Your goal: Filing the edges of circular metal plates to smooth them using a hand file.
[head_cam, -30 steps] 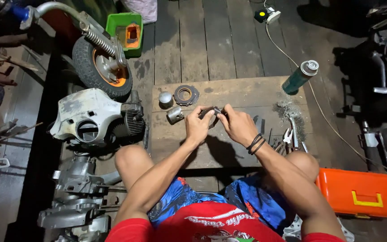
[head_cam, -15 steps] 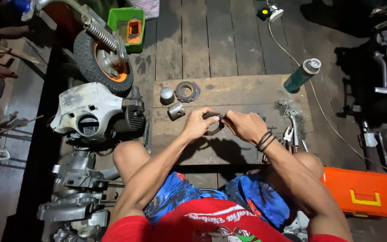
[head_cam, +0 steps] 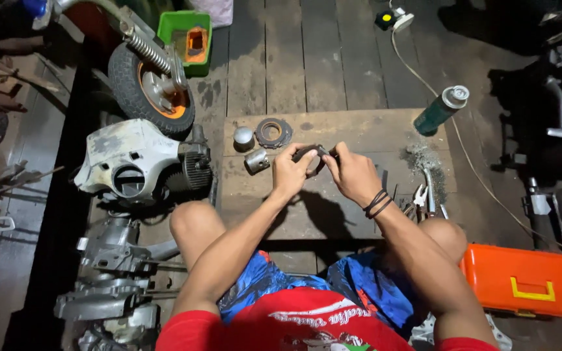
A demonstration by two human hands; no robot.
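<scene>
1. Far left, a wheel (head_cam: 154, 91) stands beside a white engine cover (head_cam: 131, 162); more engine parts (head_cam: 108, 273) lie nearer.
2. On the wooden board (head_cam: 359, 130), a piston (head_cam: 256, 160), a round cap (head_cam: 243, 136) and a ring plate (head_cam: 274, 132) lie just left of the hands.
3. The left hand (head_cam: 289, 172) and right hand (head_cam: 352, 172) are together, both pinching a small dark part (head_cam: 308, 153) above the board's middle.
4. The step looks like fitting or working that part; the next move likely calls for a steady grip and fine finger work.
5. Right: a spray can (head_cam: 440, 110), pliers (head_cam: 421, 195), an orange toolbox (head_cam: 525, 279).
6. Fingers hide most of the part; its kind is unclear.
</scene>
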